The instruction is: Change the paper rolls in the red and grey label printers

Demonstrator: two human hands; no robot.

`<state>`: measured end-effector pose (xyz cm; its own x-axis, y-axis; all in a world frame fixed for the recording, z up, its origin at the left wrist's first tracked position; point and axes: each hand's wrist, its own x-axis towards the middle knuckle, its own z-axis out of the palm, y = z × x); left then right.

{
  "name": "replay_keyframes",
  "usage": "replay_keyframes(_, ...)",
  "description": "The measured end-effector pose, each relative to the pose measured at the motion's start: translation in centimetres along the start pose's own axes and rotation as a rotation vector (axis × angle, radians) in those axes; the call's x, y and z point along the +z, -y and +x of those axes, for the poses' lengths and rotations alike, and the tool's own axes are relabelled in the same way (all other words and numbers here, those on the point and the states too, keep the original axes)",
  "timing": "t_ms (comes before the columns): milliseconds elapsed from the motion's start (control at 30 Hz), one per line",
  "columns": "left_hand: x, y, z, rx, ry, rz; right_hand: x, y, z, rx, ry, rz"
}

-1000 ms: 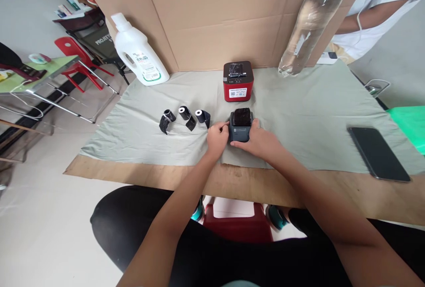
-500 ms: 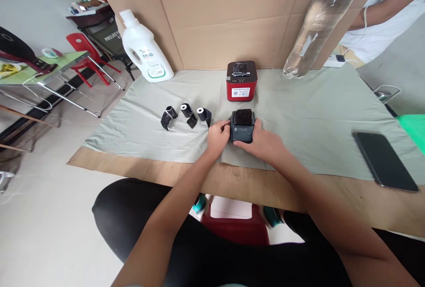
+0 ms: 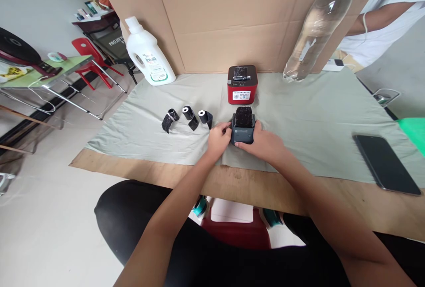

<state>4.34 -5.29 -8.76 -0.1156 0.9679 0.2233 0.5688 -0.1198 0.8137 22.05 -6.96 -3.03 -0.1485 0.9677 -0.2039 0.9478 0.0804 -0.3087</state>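
A small dark grey printer (image 3: 243,124) sits on the grey cloth (image 3: 308,114) near the table's front edge. My right hand (image 3: 264,143) wraps round its right side and front. My left hand (image 3: 218,138) is curled against its left side, fingertips touching it. Three black paper rolls (image 3: 188,118) lie in a row just left of my left hand. A red and black printer (image 3: 242,84) stands behind the grey one.
A white detergent bottle (image 3: 148,56) stands at the back left and a clear water bottle (image 3: 314,30) leans at the back right against a cardboard wall (image 3: 226,12). A black phone (image 3: 387,164) lies at the right. Another person's arm (image 3: 381,17) shows beyond the cardboard.
Both hands stay on the grey printer; the view has shifted slightly. The printer looks tilted a little toward me compared with before.
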Motion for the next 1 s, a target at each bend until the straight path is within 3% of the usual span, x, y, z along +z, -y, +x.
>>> replay_keyframes(700,-0.4,-0.9,0.3,0.072,-0.011,0.050,0.3,-0.5,-0.6,-0.010,0.046,-0.008)
replay_keyframes(1000,-0.3,-0.6,0.3,0.157,-0.012,-0.009,0.2,-1.3,0.5,-0.051,-0.100,0.155)
